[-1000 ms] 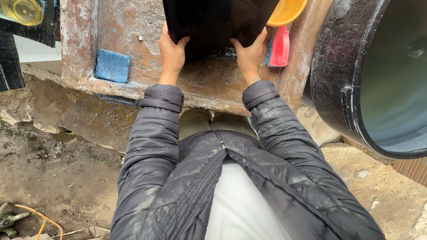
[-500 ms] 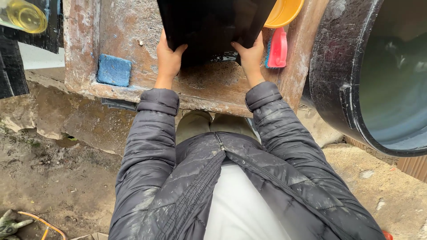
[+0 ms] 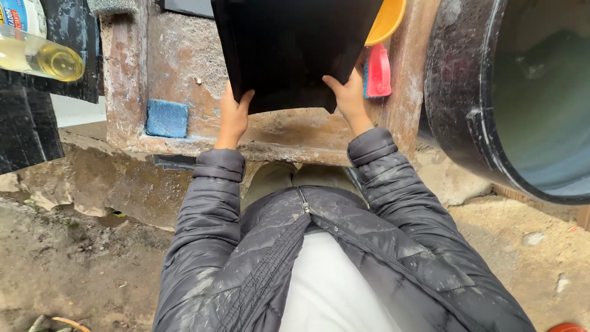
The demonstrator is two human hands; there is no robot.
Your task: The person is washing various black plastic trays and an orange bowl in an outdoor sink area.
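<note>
Nearest, both dark jacket sleeves point(image 3: 209, 203) reach forward. Left hand point(image 3: 232, 118) and right hand point(image 3: 348, 98) each grasp a lower corner of a black panel point(image 3: 289, 49), lifted over a rusty trough point(image 3: 184, 74). Beyond lie a blue sponge point(image 3: 167, 118), a pink brush point(image 3: 377, 72), a yellow bowl point(image 3: 387, 19) and, rightward, a black barrel point(image 3: 467, 92).

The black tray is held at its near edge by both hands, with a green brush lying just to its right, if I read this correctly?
Not quite: the head view shows the brush is pink, not green. Otherwise yes: the left hand and right hand hold the black tray at its near edge, brush to its right.
</note>
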